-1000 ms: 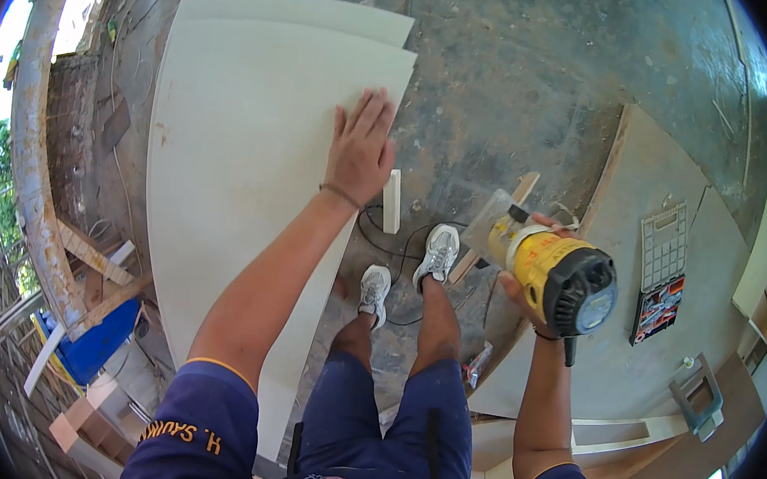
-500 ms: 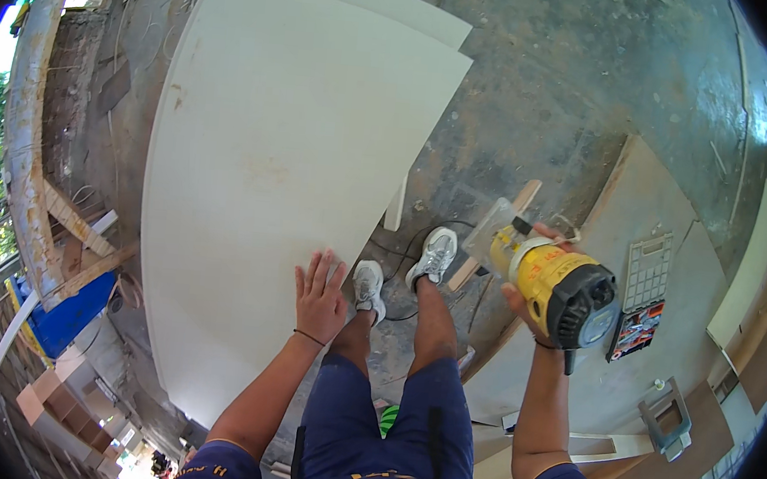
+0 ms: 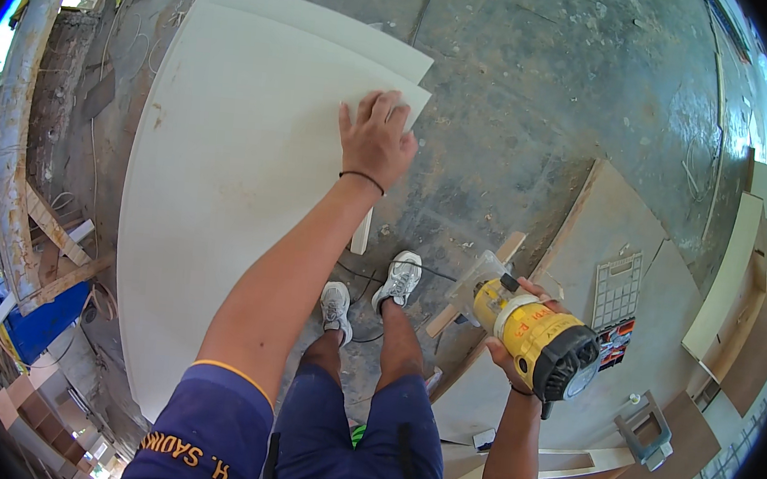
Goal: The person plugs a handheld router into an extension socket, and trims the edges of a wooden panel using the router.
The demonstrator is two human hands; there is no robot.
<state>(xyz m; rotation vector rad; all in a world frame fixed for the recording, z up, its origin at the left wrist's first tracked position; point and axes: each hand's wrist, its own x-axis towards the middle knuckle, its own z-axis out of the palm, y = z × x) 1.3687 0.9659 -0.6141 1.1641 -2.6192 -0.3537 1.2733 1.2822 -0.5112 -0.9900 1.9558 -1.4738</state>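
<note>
My left hand (image 3: 379, 139) rests palm down on a large white panel (image 3: 236, 154), close to its far right corner. Its fingers are apart and slightly bent, with the thumb by the panel's right edge. Another white sheet (image 3: 391, 47) shows from beneath, past the far edge. On the right, my right hand (image 3: 508, 363) is wrapped round a yellow and black trim router (image 3: 535, 337), held tilted in the air. The router's clear base (image 3: 480, 283) points up and to the left, away from me. The underside of my right palm is hidden behind the tool.
Below the router lies a grey board (image 3: 585, 230) bearing an open case of bits (image 3: 614, 342). A wood strip (image 3: 440, 319) and a dark cable (image 3: 435, 272) lie near my shoes (image 3: 401, 278). Board pieces (image 3: 729, 270) stand far right; a rusty post (image 3: 17, 134) rises at left.
My left hand has slid forward and right along the panel, from its near part to the far right corner. The router stays in my right hand, a little lower in view.
</note>
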